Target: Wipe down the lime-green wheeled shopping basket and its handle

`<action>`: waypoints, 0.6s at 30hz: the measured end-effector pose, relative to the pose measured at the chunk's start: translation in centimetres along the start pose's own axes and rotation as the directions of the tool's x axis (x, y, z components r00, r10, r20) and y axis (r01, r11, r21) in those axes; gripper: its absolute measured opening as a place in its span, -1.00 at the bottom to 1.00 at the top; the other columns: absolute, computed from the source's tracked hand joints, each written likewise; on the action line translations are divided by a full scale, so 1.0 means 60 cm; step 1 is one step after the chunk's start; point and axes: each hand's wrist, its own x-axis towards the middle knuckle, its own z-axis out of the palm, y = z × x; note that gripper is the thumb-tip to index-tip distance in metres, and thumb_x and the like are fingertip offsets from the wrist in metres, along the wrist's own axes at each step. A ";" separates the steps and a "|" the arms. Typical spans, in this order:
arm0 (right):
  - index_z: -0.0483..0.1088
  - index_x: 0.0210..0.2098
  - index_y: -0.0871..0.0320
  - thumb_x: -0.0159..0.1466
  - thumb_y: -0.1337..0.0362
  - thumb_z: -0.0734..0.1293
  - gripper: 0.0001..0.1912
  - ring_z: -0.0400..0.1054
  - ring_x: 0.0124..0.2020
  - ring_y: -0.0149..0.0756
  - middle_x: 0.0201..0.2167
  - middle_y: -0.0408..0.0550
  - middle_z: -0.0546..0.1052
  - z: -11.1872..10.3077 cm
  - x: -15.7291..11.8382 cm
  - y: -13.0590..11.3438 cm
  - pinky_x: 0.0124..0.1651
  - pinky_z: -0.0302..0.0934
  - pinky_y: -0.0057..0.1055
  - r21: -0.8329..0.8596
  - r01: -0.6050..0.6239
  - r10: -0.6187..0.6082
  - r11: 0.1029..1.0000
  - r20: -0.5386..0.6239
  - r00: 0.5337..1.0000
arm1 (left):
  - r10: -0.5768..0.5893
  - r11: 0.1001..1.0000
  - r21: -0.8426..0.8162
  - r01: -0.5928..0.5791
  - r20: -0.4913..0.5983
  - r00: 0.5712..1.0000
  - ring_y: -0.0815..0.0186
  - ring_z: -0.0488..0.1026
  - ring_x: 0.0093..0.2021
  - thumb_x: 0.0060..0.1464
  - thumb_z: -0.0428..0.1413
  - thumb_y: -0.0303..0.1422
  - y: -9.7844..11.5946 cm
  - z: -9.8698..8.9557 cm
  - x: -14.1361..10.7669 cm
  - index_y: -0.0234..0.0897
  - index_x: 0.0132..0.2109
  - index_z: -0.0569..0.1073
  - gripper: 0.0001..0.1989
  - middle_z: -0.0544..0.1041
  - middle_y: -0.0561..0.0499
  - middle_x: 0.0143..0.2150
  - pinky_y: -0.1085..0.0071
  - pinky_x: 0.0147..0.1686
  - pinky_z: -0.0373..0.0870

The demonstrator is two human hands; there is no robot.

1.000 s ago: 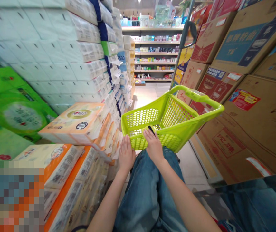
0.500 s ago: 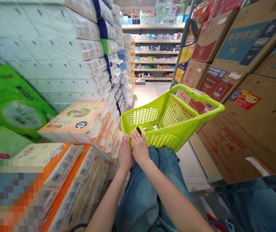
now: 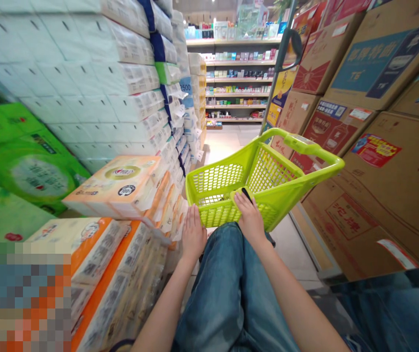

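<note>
Shopping cart [image 3: 268, 181]: lime-green mesh, straight ahead, long axis running forward along the aisle [image 3: 224, 146].
Right hand [image 3: 250, 218]: nearer, fingers curled over the near handle [image 3: 232, 193].
Left hand [image 3: 193, 233]: open, flat, holding nothing, just left of the handle.

I've got a lime-green shopping cart [image 3: 264, 183] right at centre, its walls a honeycomb mesh, with a black tab [image 3: 246, 194] on the near rim. Lower centre, faded blue jeans [image 3: 224, 288], paler along the thigh. Upper left, white tissue packs [image 3: 84, 63] crossed by navy bands [image 3: 151, 17]. Far left, bright green cartons [image 3: 22, 161]. Along the bottom, orange-edged tissue packs [image 3: 99, 274]. Over on the right, brown cardboard boxes [image 3: 374, 195] printed in red, one carrying a teal-blue panel [image 3: 374, 63]. Lower left corner, a mosaic patch [image 3: 20, 298] of blue, orange and grey squares.
</note>
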 end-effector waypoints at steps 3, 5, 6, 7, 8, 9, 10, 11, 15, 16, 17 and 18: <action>0.21 0.33 0.18 0.08 0.66 0.09 -0.17 0.04 0.42 -0.23 0.33 -0.03 0.31 -0.007 -0.001 0.012 0.46 -0.15 -0.01 -0.019 -0.057 0.056 0.998 -0.046 0.997 | -0.011 1.000 0.006 0.011 -0.007 1.000 0.02 -0.02 0.47 0.13 -0.03 -0.53 0.003 0.002 -0.001 -0.44 0.46 -0.20 -0.19 0.11 -0.35 0.43 0.01 0.36 0.13; 0.22 0.33 0.22 0.08 0.66 0.10 -0.18 0.03 0.42 -0.20 0.34 0.00 0.30 0.005 0.002 -0.005 0.46 -0.13 -0.01 -0.017 -0.075 0.074 0.997 -0.058 0.996 | -0.022 1.000 0.013 0.022 -0.008 1.000 0.00 -0.03 0.47 0.13 -0.02 -0.52 0.006 0.004 -0.001 -0.44 0.46 -0.21 -0.18 0.10 -0.36 0.44 0.00 0.35 0.14; 0.23 0.32 0.23 0.09 0.65 0.10 -0.20 0.03 0.42 -0.18 0.34 0.01 0.30 0.015 0.004 -0.021 0.46 -0.12 -0.02 -0.011 -0.074 0.074 0.997 -0.055 0.996 | -0.029 0.999 0.016 0.029 -0.007 1.000 0.00 -0.04 0.47 0.14 -0.02 -0.52 0.007 0.005 -0.001 -0.45 0.46 -0.22 -0.17 0.09 -0.36 0.44 -0.01 0.35 0.13; 0.24 0.31 0.25 0.11 0.65 0.11 -0.22 0.03 0.42 -0.18 0.34 0.02 0.30 0.028 0.006 -0.040 0.45 -0.12 -0.04 -0.001 -0.064 0.064 0.998 -0.042 0.997 | -0.034 0.999 0.020 0.034 -0.003 0.999 -0.01 -0.05 0.47 0.14 -0.01 -0.51 0.009 0.006 -0.001 -0.46 0.46 -0.22 -0.17 0.08 -0.37 0.45 -0.02 0.35 0.13; 0.25 0.31 0.26 0.13 0.64 0.11 -0.25 0.04 0.42 -0.18 0.34 0.03 0.30 0.043 0.008 -0.062 0.45 -0.11 -0.06 0.014 -0.043 0.044 0.999 -0.021 0.999 | -0.036 0.999 0.025 0.036 0.002 0.999 -0.01 -0.07 0.47 0.14 -0.01 -0.51 0.009 0.008 -0.001 -0.47 0.46 -0.22 -0.17 0.07 -0.38 0.45 -0.01 0.36 0.12; 0.26 0.30 0.26 0.16 0.63 0.12 -0.28 0.05 0.41 -0.20 0.33 0.04 0.30 0.058 0.011 -0.084 0.45 -0.10 -0.08 0.034 -0.017 0.017 0.999 0.002 1.000 | -0.038 0.999 0.035 0.038 0.007 0.999 0.00 -0.08 0.48 0.15 -0.02 -0.51 0.009 0.010 -0.002 -0.49 0.46 -0.22 -0.18 0.06 -0.38 0.45 -0.01 0.36 0.12; 0.27 0.29 0.26 0.18 0.61 0.12 -0.32 0.07 0.40 -0.21 0.33 0.05 0.31 0.073 0.012 -0.105 0.45 -0.09 -0.10 0.057 0.011 -0.012 0.998 0.025 1.000 | -0.039 0.998 0.049 0.038 0.012 0.999 0.02 -0.08 0.48 0.16 -0.03 -0.51 0.008 0.013 -0.003 -0.49 0.46 -0.21 -0.20 0.06 -0.38 0.45 0.01 0.36 0.12; 0.28 0.28 0.26 0.21 0.59 0.13 -0.35 0.07 0.40 -0.22 0.32 0.05 0.32 0.087 0.014 -0.124 0.45 -0.09 -0.12 0.083 0.036 -0.040 0.996 0.040 0.998 | -0.040 0.997 0.068 0.039 0.012 0.999 0.04 -0.07 0.48 0.17 -0.05 -0.52 0.006 0.016 -0.004 -0.48 0.46 -0.20 -0.22 0.08 -0.37 0.45 0.02 0.36 0.13; 0.28 0.29 0.24 0.28 0.53 0.14 -0.41 0.05 0.41 -0.25 0.32 0.03 0.33 0.113 0.014 -0.158 0.45 -0.12 -0.14 0.164 0.099 -0.110 0.981 0.061 0.992 | -0.038 0.992 0.125 0.037 0.012 0.999 0.10 -0.03 0.47 0.20 -0.13 -0.56 -0.003 0.021 -0.006 -0.43 0.46 -0.14 -0.28 0.13 -0.32 0.43 0.04 0.36 0.13; 0.27 0.29 0.23 0.27 0.53 0.15 -0.40 0.05 0.41 -0.26 0.32 0.03 0.32 0.110 0.014 -0.154 0.45 -0.12 -0.13 0.173 0.111 -0.125 0.979 0.070 0.990 | -0.035 0.993 0.117 0.033 0.018 0.999 0.10 -0.02 0.47 0.19 -0.12 -0.57 -0.004 0.021 -0.006 -0.43 0.46 -0.14 -0.27 0.13 -0.33 0.43 0.04 0.36 0.13; 0.25 0.31 0.21 0.25 0.54 0.15 -0.37 0.05 0.41 -0.27 0.33 0.03 0.32 0.103 0.014 -0.146 0.46 -0.13 -0.13 0.178 0.124 -0.140 0.976 0.083 0.987 | -0.033 0.995 0.099 0.030 0.026 0.999 0.09 -0.02 0.47 0.18 -0.10 -0.57 -0.005 0.020 -0.005 -0.43 0.46 -0.15 -0.26 0.12 -0.33 0.44 0.04 0.36 0.14; 0.24 0.32 0.19 0.23 0.56 0.15 -0.34 0.06 0.41 -0.29 0.33 0.02 0.31 0.093 0.014 -0.135 0.46 -0.15 -0.12 0.178 0.134 -0.153 0.975 0.098 0.983 | -0.031 0.997 0.078 0.028 0.032 0.999 0.08 -0.03 0.47 0.16 -0.08 -0.56 -0.004 0.018 -0.004 -0.44 0.46 -0.16 -0.24 0.12 -0.34 0.44 0.03 0.36 0.14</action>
